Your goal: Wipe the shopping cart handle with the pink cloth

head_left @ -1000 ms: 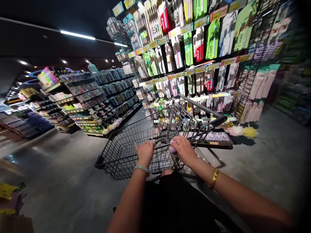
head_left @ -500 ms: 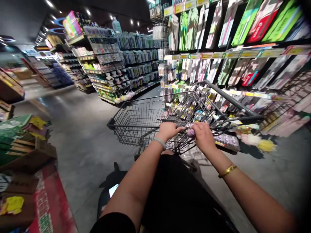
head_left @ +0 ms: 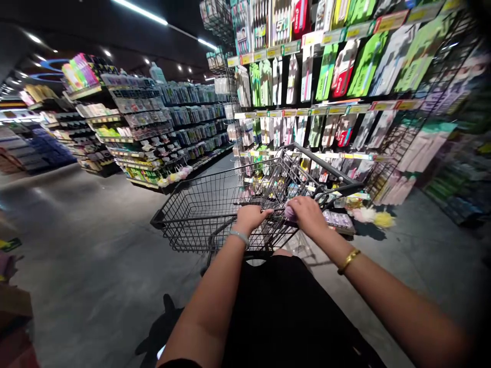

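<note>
A dark wire shopping cart (head_left: pixel 184 221) stands sideways before me, and no goods show in the part of its basket that I can see. My left hand (head_left: pixel 248 219), with a pale bangle at the wrist, is closed around the cart's near rail. Just to its right, my right hand (head_left: pixel 307 213) has its fingers curled over a small, round lilac thing (head_left: pixel 290 213) at that same rail. Its kind is unclear, since the fingers cover part of it. A gold bracelet (head_left: pixel 348 261) sits on my right wrist.
Close behind the cart rises a shelf rack (head_left: pixel 307 111) of hanging packs. Yellow and pale fluffy balls (head_left: pixel 383 220) hang low at its right. Another stocked shelf (head_left: pixel 134 120) stands left across the grey floor (head_left: pixel 92 245). Cardboard boxes (head_left: pixel 17 301) lie at the left edge.
The view has turned rightward and tilted up, so the shelves sit further left and lower, and the boxes have mostly left the picture. Both hands keep their hold.
</note>
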A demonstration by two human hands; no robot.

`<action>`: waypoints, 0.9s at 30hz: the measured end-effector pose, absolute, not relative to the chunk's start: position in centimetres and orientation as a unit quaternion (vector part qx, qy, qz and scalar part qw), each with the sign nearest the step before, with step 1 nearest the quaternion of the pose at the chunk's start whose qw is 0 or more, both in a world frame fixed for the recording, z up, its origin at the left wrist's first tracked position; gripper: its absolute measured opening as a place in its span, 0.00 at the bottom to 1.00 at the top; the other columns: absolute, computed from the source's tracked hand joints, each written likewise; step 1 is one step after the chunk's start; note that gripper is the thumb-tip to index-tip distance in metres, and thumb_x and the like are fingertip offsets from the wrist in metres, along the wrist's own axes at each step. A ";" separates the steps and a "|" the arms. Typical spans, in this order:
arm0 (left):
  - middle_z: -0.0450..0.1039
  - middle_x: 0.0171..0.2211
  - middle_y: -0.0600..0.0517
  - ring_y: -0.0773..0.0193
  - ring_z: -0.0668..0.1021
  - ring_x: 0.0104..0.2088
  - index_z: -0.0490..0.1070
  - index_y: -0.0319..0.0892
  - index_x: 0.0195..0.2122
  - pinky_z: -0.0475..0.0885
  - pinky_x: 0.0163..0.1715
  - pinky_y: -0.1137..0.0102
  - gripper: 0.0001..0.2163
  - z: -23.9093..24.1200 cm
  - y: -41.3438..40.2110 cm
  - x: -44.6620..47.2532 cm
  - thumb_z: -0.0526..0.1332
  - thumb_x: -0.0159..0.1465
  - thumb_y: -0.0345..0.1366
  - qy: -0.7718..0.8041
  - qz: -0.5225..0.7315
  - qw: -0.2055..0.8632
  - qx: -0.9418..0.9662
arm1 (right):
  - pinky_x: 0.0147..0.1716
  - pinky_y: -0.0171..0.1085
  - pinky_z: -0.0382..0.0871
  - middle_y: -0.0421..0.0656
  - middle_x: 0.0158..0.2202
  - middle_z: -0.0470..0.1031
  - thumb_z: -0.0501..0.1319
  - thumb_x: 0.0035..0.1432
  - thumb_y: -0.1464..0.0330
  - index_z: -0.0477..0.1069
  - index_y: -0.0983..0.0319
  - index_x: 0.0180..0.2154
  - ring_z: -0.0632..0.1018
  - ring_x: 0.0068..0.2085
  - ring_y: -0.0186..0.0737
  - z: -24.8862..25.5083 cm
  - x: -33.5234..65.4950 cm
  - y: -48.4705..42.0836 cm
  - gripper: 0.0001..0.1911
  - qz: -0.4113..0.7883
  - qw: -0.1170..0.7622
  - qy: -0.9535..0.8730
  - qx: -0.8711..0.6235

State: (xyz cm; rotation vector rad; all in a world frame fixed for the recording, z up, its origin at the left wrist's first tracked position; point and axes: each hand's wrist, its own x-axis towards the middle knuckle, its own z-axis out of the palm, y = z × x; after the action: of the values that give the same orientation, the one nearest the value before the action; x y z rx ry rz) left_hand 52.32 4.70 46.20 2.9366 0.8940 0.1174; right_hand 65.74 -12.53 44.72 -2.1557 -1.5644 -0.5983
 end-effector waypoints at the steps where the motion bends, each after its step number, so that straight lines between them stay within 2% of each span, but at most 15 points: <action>1: 0.80 0.36 0.44 0.53 0.80 0.40 0.78 0.43 0.35 0.69 0.37 0.68 0.38 46.2 4.6 52.3 0.39 0.64 0.68 0.294 0.040 0.032 0.954 | 0.50 0.50 0.63 0.51 0.48 0.74 0.58 0.59 0.74 0.75 0.58 0.45 0.68 0.49 0.51 44.4 65.0 -12.1 0.13 -0.227 0.196 -0.559 -0.773; 3: 0.80 0.36 0.44 0.53 0.80 0.41 0.78 0.42 0.36 0.68 0.37 0.67 0.38 46.2 4.4 52.3 0.38 0.64 0.67 0.296 0.047 0.026 0.954 | 0.54 0.52 0.60 0.51 0.51 0.73 0.58 0.62 0.72 0.75 0.57 0.46 0.66 0.52 0.52 43.5 63.6 -11.4 0.13 -0.255 0.187 -0.581 -0.750; 6: 0.79 0.36 0.43 0.52 0.80 0.40 0.78 0.42 0.37 0.68 0.36 0.67 0.39 46.0 4.4 52.1 0.38 0.63 0.68 0.296 0.058 0.023 0.953 | 0.57 0.50 0.57 0.47 0.52 0.73 0.57 0.64 0.71 0.75 0.54 0.47 0.65 0.54 0.50 42.6 63.3 -11.7 0.13 -0.267 0.174 -0.628 -0.710; 9: 0.79 0.34 0.44 0.52 0.79 0.38 0.78 0.43 0.36 0.67 0.34 0.66 0.39 45.7 4.4 51.8 0.37 0.62 0.69 0.299 0.068 0.029 0.951 | 0.54 0.47 0.59 0.45 0.49 0.74 0.56 0.64 0.72 0.75 0.55 0.47 0.66 0.51 0.48 42.8 65.3 -13.5 0.13 -0.260 0.193 -0.602 -0.730; 13: 0.79 0.32 0.45 0.53 0.79 0.37 0.78 0.44 0.34 0.65 0.32 0.67 0.39 45.4 4.0 51.8 0.37 0.62 0.70 0.305 0.079 0.027 0.949 | 0.53 0.48 0.58 0.47 0.49 0.74 0.57 0.64 0.72 0.75 0.56 0.46 0.67 0.51 0.50 42.5 65.6 -14.7 0.12 -0.268 0.223 -0.541 -0.766; 16: 0.78 0.32 0.45 0.54 0.79 0.37 0.78 0.44 0.33 0.64 0.32 0.68 0.39 45.4 3.6 51.9 0.38 0.63 0.69 0.308 0.080 0.016 0.948 | 0.54 0.47 0.58 0.45 0.47 0.75 0.56 0.64 0.72 0.75 0.55 0.44 0.67 0.51 0.48 40.8 63.3 -14.3 0.11 -0.232 0.204 -0.607 -0.732; 19: 0.78 0.32 0.46 0.55 0.78 0.36 0.77 0.44 0.33 0.63 0.31 0.68 0.38 45.4 3.5 51.8 0.38 0.63 0.68 0.309 0.077 0.015 0.948 | 0.51 0.43 0.61 0.42 0.46 0.75 0.55 0.64 0.74 0.75 0.55 0.43 0.68 0.48 0.44 39.8 62.7 -15.2 0.13 -0.191 0.212 -0.636 -0.717; 22: 0.78 0.32 0.46 0.55 0.78 0.35 0.77 0.44 0.31 0.61 0.30 0.68 0.37 45.6 3.5 51.5 0.39 0.63 0.68 0.311 0.075 0.017 0.947 | 0.49 0.45 0.61 0.45 0.46 0.74 0.55 0.61 0.75 0.75 0.55 0.44 0.68 0.48 0.47 41.4 65.0 -17.9 0.15 -0.250 0.270 -0.550 -0.750; 27: 0.78 0.30 0.47 0.56 0.78 0.34 0.75 0.44 0.30 0.61 0.28 0.68 0.36 45.8 3.5 51.0 0.39 0.64 0.68 0.316 0.081 0.014 0.945 | 0.54 0.51 0.58 0.47 0.51 0.72 0.57 0.56 0.77 0.75 0.54 0.48 0.65 0.53 0.53 45.3 68.3 -19.5 0.21 -0.331 0.304 -0.460 -0.765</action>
State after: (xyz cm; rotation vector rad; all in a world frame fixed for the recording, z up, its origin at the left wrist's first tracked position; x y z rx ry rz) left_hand 51.03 3.52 45.76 2.9444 0.9833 0.2515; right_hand 68.28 -19.52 45.31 -2.0275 -1.2190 -0.8779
